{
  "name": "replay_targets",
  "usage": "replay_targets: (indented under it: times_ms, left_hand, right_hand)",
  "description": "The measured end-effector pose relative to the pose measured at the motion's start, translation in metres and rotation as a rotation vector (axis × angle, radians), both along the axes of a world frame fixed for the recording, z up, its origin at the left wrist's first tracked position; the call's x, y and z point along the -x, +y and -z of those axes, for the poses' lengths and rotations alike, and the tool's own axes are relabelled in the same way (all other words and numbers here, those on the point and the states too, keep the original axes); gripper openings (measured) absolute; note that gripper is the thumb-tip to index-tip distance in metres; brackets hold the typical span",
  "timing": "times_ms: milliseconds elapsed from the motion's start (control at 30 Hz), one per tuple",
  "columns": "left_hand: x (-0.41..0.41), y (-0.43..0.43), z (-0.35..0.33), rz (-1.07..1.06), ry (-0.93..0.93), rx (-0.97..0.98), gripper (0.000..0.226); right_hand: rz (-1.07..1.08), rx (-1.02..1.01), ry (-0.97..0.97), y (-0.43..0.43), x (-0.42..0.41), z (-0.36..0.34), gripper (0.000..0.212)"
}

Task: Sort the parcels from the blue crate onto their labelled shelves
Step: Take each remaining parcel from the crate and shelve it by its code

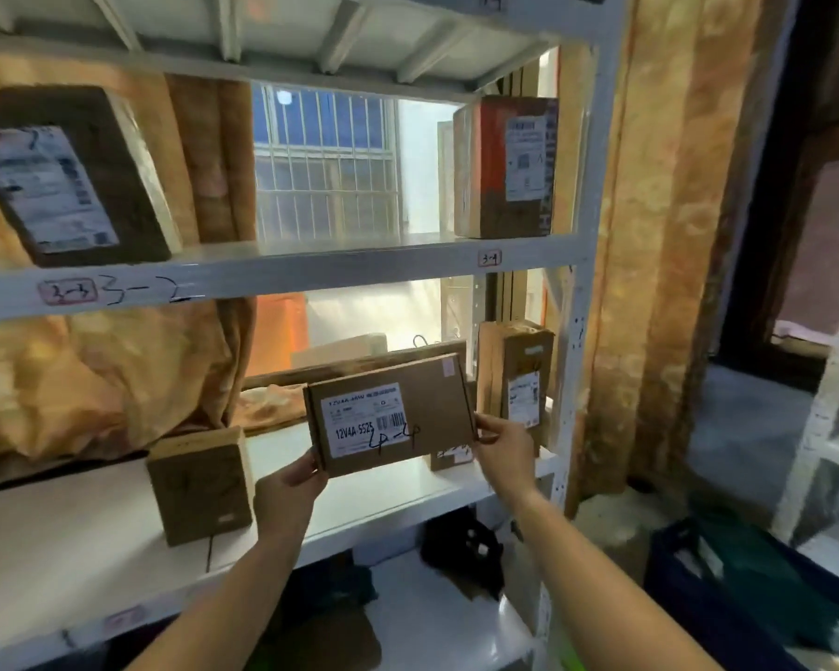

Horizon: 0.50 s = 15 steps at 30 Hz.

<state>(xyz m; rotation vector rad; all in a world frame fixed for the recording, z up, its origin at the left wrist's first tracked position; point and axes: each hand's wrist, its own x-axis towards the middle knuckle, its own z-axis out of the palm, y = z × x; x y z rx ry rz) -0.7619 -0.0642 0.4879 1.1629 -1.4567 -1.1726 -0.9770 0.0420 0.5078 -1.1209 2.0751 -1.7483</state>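
Note:
A flat brown cardboard parcel (410,409) with a white label and "4-4" handwritten on it is held up in front of the lower shelf (383,491). My left hand (291,486) grips its lower left corner. My right hand (502,445) pinches its right edge. The parcel is tilted slightly and hovers above the shelf board. At the bottom right the blue crate (727,602) shows, with dark green bags inside.
A small cardboard box (202,486) stands left on the lower shelf, a tall one (517,375) at its right end. The upper shelf (311,268), marked "3-2" and "3-4", holds a leaning dark parcel (64,176) and an orange box (504,167). Another rack (834,428) stands at right.

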Motion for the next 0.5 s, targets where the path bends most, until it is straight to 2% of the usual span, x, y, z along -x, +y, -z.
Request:
replay_targets:
  times_ms: [133,300,400,500]
  left_hand:
    - [0.033,-0.054,0.056,-0.061,-0.057,-0.114,0.042]
    - [0.056,-0.105,0.116,-0.293,0.135,-0.338,0.043]
    - [0.075,-0.136,0.144,-0.409,0.201,-0.346,0.041]
    - [0.093,-0.159,0.167,-0.429,0.117,-0.316,0.036]
  right_hand:
    - [-0.125,-0.141,0.003,-0.072,0.046,0.051,0.04]
    - [-0.258,-0.266,-0.164,-0.143,0.068,0.119,0.044]
    - [-0.265,-0.267,-0.187,-0.176,0.086,0.152,0.044]
    - [-0.264,-0.267,-0.18,-0.202,0.103,0.175,0.047]
